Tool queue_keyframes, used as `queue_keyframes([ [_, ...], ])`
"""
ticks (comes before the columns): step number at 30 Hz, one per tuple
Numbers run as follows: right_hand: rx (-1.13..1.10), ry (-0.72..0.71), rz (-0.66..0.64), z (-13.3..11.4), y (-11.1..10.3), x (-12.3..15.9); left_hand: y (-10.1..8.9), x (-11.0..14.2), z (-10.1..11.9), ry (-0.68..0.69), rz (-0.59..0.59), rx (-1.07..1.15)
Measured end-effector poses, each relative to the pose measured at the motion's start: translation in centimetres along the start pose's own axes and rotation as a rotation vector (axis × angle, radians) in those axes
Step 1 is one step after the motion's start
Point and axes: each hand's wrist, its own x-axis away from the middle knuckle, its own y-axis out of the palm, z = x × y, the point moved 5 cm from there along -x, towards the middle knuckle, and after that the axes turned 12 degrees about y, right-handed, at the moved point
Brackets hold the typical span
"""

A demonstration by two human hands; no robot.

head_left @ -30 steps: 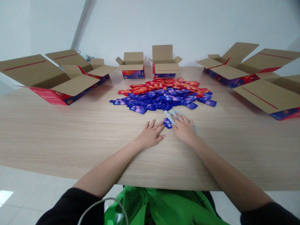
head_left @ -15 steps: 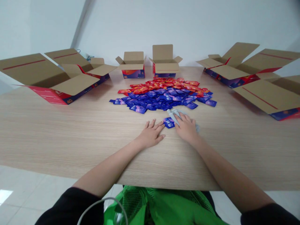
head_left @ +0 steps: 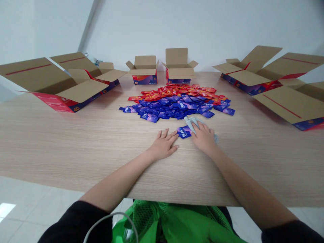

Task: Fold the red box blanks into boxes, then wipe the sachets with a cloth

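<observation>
A single blue sachet (head_left: 184, 132) with white lettering lies flat on the table between my hands. My left hand (head_left: 164, 145) rests on the wood with fingers spread, its fingertips touching the sachet's left end. Under my right hand (head_left: 204, 137) is a pale grey-blue cloth (head_left: 193, 120), bunched up and held against the sachet's right end; the hand hides part of both. Just beyond is a heap of blue sachets (head_left: 167, 108), with red sachets (head_left: 177, 90) behind them.
Two open cartons, a left one (head_left: 145, 79) and a right one (head_left: 178, 81), stand at the back by the wall. More open cartons flank the table (head_left: 76, 152), at the left (head_left: 54, 102) and the right (head_left: 310, 123). A cable (head_left: 111, 216) loops near my left arm.
My right hand has slid a little to the right with the cloth, uncovering more of the blue sachet. My left hand has stayed nearly in place.
</observation>
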Motion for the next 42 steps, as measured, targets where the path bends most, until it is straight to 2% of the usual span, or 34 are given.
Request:
queue_keyframes([
  [2,0.009,0.009,0.028,-0.2,0.0,0.4,0.0,0.0,0.0,-0.002,0.001,0.0],
  [5,-0.005,-0.205,0.025,-2.6,0.0,1.8,0.0,-0.1,0.0,-0.002,0.006,-0.01],
  [7,-0.025,-0.289,-0.011,-3.5,0.0,2.1,0.0,-0.1,0.0,0.0,0.008,-0.015],
  [9,-0.033,-0.223,-0.043,-2.9,0.0,1.3,0.0,-0.1,0.0,0.0,0.007,-0.012],
  [11,-0.027,-0.073,-0.054,-1.2,0.0,0.2,0.1,-0.1,-0.1,0.0,-0.001,-0.006],
  [14,-0.01,0.051,-0.012,0.2,-0.1,-0.3,0.1,-0.1,-0.1,0.003,-0.004,-0.002],
  [16,-0.004,-0.021,0.02,-0.8,0.0,0.5,0.1,-0.1,-0.1,-0.001,-0.004,-0.004],
  [19,-0.02,-0.208,0.036,-3.3,0.1,2.2,-0.1,-0.1,0.0,-0.012,-0.003,-0.015],
  [21,-0.037,-0.247,0.018,-3.7,0.0,2.3,-0.1,-0.1,0.0,-0.013,-0.006,-0.015],
  [27,-0.003,0.056,-0.006,0.1,-0.2,-0.2,0.0,-0.1,-0.1,0.001,-0.013,0.003],
  [29,0.001,0.05,0.014,-0.2,-0.2,0.2,0.1,-0.1,-0.1,-0.004,-0.011,-0.002],
  [33,-0.019,-0.188,0.017,-3.0,-0.2,1.9,0.0,-0.1,0.0,-0.014,-0.018,-0.011],
  [35,-0.025,-0.24,-0.031,-3.2,-0.2,1.8,-0.1,-0.1,0.0,-0.014,-0.026,-0.01],
  [39,0.014,-0.059,-0.093,-0.3,-0.4,0.2,-0.1,-0.1,0.0,-0.012,-0.032,0.005],
  [42,0.047,0.032,-0.057,0.5,-0.5,0.4,-0.1,-0.1,0.0,-0.011,-0.028,0.002],
])
